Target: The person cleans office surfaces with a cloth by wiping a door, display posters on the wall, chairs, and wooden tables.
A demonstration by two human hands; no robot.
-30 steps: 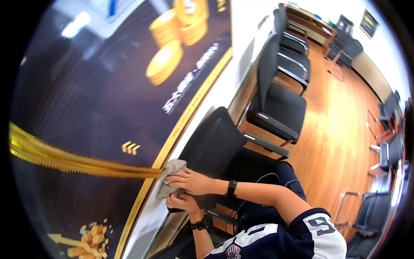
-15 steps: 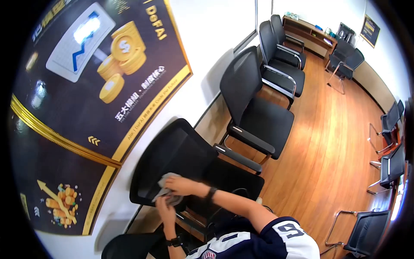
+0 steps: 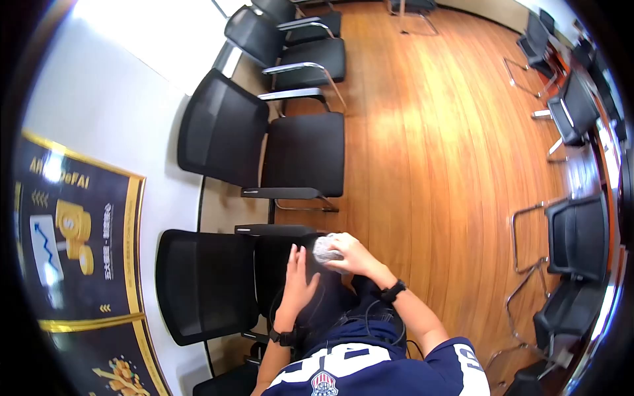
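Observation:
A crumpled grey cloth (image 3: 325,251) is bunched in my right hand (image 3: 351,254), over the front part of the seat of a black chair (image 3: 205,284). My left hand (image 3: 299,284) is spread, with its fingers pointing up the view, just left of the cloth and over the same seat. It holds nothing. Both wrists wear black bands. Part of the seat is hidden behind my hands and legs.
More black chairs (image 3: 304,155) line the wall at the upper left. Framed posters (image 3: 79,237) hang at the left. Across the wooden floor (image 3: 429,165), other chairs (image 3: 578,237) stand by a table at the right. A thin dark cable loops near my lap.
The view has turned toward the floor and the seat. My hands have gone from the backrest to the seat, and my left hand has come off the cloth and opened.

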